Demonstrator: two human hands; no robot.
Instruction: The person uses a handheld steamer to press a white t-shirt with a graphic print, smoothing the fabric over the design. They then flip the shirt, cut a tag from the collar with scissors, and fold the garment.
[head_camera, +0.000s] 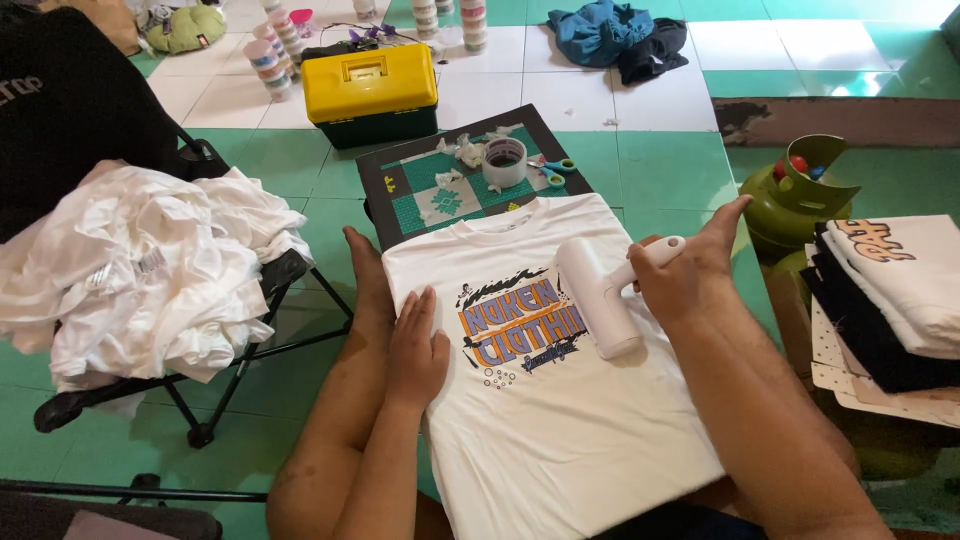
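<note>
Here, white T-shirt (560, 420) with printed front lies flat across my lap; my right hand (685, 275) grips the white lint roller (597, 297) resting on the print; my left hand (417, 345) lies open, pressing the shirt's edge; cutting mat (420, 190) just beyond the collar.

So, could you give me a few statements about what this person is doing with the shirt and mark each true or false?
1. The right hand grips a white lint roller lying on the white printed T-shirt. True.
2. The left hand holds scissors. False: it presses flat on the shirt; the scissors lie on the cutting mat.
3. The toolbox is red. False: its lid is yellow.
4. White garments are heaped on a folding chair. True.
</note>
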